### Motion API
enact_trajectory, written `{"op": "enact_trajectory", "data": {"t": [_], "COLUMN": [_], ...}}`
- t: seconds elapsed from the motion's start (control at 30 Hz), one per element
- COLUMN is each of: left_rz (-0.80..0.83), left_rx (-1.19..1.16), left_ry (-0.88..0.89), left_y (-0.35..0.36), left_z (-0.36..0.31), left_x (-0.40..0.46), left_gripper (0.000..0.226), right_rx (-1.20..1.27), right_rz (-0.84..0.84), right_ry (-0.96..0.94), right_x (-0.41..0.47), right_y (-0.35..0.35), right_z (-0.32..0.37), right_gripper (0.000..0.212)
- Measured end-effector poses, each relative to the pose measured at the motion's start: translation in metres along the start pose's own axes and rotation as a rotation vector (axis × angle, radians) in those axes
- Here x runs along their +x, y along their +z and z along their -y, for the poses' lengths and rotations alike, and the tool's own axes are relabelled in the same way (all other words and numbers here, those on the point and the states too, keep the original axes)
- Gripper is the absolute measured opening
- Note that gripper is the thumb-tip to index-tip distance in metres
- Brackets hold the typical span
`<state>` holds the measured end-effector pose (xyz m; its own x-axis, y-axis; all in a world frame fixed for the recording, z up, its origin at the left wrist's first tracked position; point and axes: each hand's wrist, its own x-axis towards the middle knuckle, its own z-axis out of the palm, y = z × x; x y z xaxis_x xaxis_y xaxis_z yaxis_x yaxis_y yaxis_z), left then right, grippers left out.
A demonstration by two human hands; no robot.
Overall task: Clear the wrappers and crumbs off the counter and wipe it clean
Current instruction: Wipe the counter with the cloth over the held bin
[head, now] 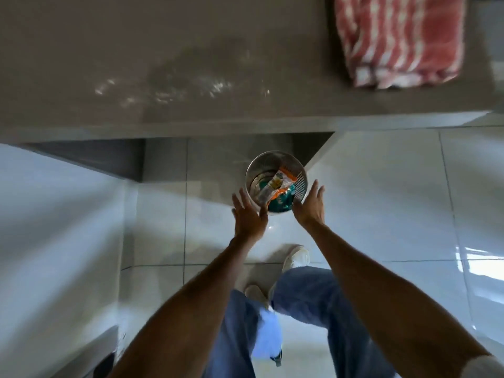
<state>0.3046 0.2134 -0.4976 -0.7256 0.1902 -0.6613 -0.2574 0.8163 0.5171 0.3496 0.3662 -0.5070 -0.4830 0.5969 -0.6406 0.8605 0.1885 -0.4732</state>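
Observation:
A round metal bin (255, 170) stands on the floor below the counter edge, with several crumpled wrappers (278, 189) inside, orange, teal and clear. My left hand (249, 214) and my right hand (311, 205) reach down on either side of the bin's near rim, fingers spread, holding nothing. Above, the grey counter (81, 50) carries pale crumbs (174, 91) and a wet-looking smear near its front edge. A folded red-and-white striped towel (398, 42) lies at the counter's right end.
Glossy white floor tiles (381, 200) surround the bin. My legs in blue jeans and white shoes (297, 257) stand just behind the bin. A dark recess (87, 156) runs under the counter on the left.

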Motion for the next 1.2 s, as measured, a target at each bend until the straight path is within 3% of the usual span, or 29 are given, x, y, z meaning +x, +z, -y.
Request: {"op": "enact_trajectory", "data": {"t": [0.07, 0.13, 0.23, 0.33, 0.4, 0.47, 0.57, 0.63, 0.7, 0.77, 0.83, 0.87, 1.03, 1.2], "left_rz": [0.015, 0.095, 0.096, 0.087, 0.069, 0.057, 0.053, 0.046, 0.024, -0.004, 0.008, 0.021, 0.110, 0.182], "left_rx": [-0.408, -0.692, -0.673, -0.695, -0.768, -0.844, -0.949, -0.984, -0.958, -0.909, -0.840, -0.802, -0.693, -0.789], "left_ry": [-0.186, -0.334, -0.246, -0.275, -0.350, -0.421, -0.448, -0.473, -0.521, -0.553, -0.562, -0.550, -0.513, -0.516], "left_y": [0.013, 0.022, 0.015, -0.018, -0.049, -0.090, -0.139, -0.177, -0.202, -0.216, -0.224, -0.227, -0.243, -0.274], "left_z": [-0.002, -0.004, -0.012, -0.033, -0.053, -0.077, -0.101, -0.120, -0.129, -0.127, -0.118, -0.111, -0.073, -0.037], "left_x": [0.043, 0.071, 0.075, 0.028, -0.022, -0.073, -0.132, -0.168, -0.195, -0.209, -0.215, -0.215, -0.210, -0.204], "left_gripper": [0.103, 0.103, 0.049, 0.034, 0.039, 0.036, 0.034, 0.040, 0.053, 0.061, 0.060, 0.058, 0.033, 0.030], "right_rx": [0.167, 0.178, 0.057, -0.012, -0.148, -0.267, -0.176, -0.072, -0.110, -0.286, -0.401, -0.456, -0.594, -0.641], "right_rz": [0.015, 0.018, 0.017, 0.025, -0.040, -0.125, -0.291, -0.439, -0.597, -0.666, -0.529, -0.458, -0.466, -0.415], "right_ry": [0.101, 0.078, -0.033, -0.145, -0.355, -0.621, -1.078, -1.269, -1.183, -0.847, -0.553, -0.493, -0.475, -0.491], "right_x": [0.041, 0.064, 0.053, -0.009, -0.073, -0.142, -0.214, -0.239, -0.236, -0.207, -0.181, -0.172, -0.172, -0.220], "right_y": [0.016, 0.023, 0.012, -0.023, -0.049, -0.087, -0.132, -0.173, -0.207, -0.235, -0.252, -0.252, -0.221, -0.158], "right_z": [-0.002, -0.007, -0.005, 0.028, 0.052, 0.085, 0.128, 0.171, 0.212, 0.245, 0.268, 0.272, 0.264, 0.291], "right_gripper": [0.084, 0.068, 0.050, 0.062, 0.073, 0.067, 0.043, 0.038, 0.047, 0.058, 0.065, 0.067, 0.075, 0.087]}}
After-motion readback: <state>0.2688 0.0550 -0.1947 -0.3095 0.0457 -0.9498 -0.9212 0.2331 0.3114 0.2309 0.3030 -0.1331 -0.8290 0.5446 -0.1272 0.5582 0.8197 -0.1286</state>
